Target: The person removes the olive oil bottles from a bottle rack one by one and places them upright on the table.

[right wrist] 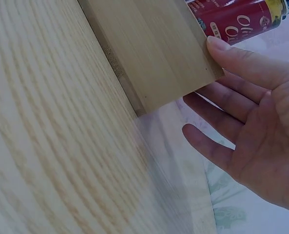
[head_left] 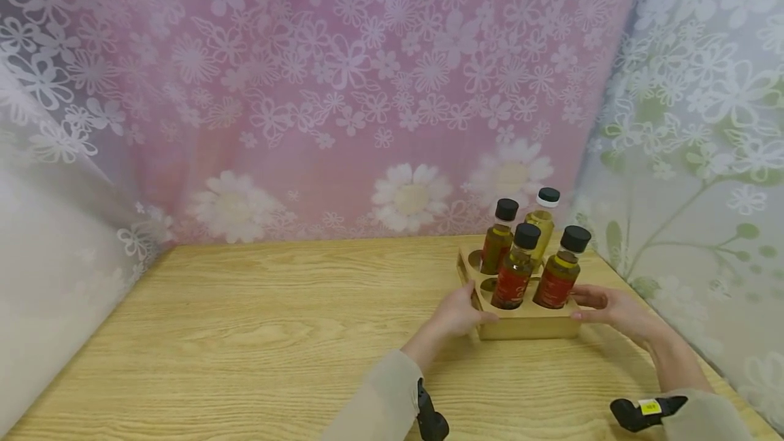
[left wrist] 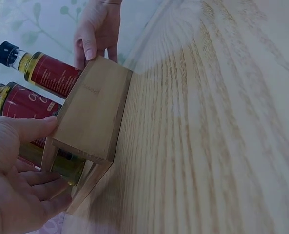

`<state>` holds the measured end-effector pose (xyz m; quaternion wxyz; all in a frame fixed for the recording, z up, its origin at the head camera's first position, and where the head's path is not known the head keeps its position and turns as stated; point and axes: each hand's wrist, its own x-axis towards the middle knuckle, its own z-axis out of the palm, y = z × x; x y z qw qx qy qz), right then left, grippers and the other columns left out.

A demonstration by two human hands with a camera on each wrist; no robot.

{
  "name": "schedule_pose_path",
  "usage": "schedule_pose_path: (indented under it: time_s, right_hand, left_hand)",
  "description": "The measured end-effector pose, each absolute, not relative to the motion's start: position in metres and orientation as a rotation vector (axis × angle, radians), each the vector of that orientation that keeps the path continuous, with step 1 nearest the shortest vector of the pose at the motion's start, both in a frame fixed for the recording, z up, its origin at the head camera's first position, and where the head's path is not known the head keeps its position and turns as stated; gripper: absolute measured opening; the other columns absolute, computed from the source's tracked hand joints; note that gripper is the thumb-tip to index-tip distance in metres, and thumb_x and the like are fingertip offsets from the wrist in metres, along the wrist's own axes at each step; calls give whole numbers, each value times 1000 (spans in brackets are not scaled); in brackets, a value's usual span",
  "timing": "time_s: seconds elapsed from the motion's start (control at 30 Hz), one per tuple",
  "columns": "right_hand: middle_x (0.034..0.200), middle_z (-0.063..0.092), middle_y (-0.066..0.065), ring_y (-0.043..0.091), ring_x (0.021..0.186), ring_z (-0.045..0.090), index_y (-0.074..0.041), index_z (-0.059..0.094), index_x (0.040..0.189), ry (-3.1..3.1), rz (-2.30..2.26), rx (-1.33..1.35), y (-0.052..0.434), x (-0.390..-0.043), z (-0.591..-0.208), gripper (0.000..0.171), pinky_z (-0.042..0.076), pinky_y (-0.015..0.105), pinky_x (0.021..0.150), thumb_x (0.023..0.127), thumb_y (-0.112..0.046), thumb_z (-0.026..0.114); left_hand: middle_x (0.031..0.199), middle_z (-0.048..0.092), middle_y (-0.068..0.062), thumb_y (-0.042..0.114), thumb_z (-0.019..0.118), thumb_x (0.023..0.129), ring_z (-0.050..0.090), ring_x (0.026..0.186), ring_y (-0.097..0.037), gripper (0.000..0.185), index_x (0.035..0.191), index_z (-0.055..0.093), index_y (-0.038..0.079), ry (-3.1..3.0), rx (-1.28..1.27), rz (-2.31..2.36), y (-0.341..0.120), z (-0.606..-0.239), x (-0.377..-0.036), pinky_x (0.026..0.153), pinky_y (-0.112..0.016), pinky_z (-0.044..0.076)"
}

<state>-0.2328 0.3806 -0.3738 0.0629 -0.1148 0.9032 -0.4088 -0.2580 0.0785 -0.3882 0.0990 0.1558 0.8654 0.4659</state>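
Observation:
A wooden bottle rack stands at the right of the table, with round holes in its top board. Several bottles with black caps are set in it. Two red-labelled oil bottles, one and another, stand in the front row. Behind them are a dark bottle and a paler yellow one. My left hand grips the rack's left side, thumb at the front corner. My right hand holds the right side, its thumb on the front edge and fingers along the end.
The wood-grain table extends to the left of the rack. A pink floral curtain hangs along the back edge, and a white one with green leaves runs close by on the right. Black straps with devices sit on both wrists.

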Motion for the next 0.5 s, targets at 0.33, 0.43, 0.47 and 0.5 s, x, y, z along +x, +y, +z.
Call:
schedule_pose_path:
  time_s: [0.33,0.43,0.47,0.5]
  right_hand:
    - [130,42,35,-15,99,46,14,33,137,2622,-1289,-448,369,-237,-372,65,45,21,80,88,-17,64]
    - [130,42,35,-15,100,46,14,32,136,2595,-1301,-484,363,-237,-372,65,45,19,81,88,-16,63]
    - [130,41,36,-15,100,46,14,31,137,2584,-1302,-496,361,-237,-372,65,44,19,81,89,-16,63]
    - [130,41,36,-15,100,46,14,31,137,2574,-1309,-505,359,-238,-372,65,44,19,81,88,-16,63]
  left_hand:
    - [134,50,-7,31,77,76,45,124,-23,79,142,39,8,2529,504,1416,55,-388,-261,97,-36,40]
    - [134,50,-8,31,76,77,45,124,-24,79,142,38,8,2527,514,1409,47,-388,-261,98,-37,39]
    - [134,50,-9,32,76,77,44,124,-24,80,142,37,7,2528,518,1404,45,-389,-262,99,-37,39]
    - [134,50,-10,32,76,77,44,125,-25,80,143,37,7,2531,524,1398,42,-390,-263,99,-38,39]
